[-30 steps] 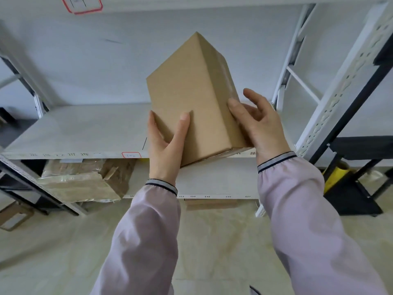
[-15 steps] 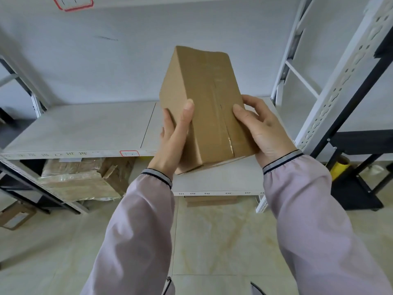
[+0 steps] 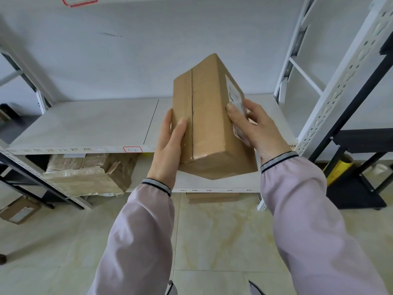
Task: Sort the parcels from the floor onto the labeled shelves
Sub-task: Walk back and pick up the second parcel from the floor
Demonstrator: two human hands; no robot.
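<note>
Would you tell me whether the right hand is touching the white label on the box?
Touching. The head view shows the right hand with fingers lying over the label on the box.

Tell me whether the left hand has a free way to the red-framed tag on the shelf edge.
Probably yes. The left hand is beside the red-framed tag, and nothing lies between them, but it holds the cardboard box together with the right hand, so it must let go first.

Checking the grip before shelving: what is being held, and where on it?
A cardboard box, held by both hands: left hand on its left side, right hand on its labeled right side.
</note>
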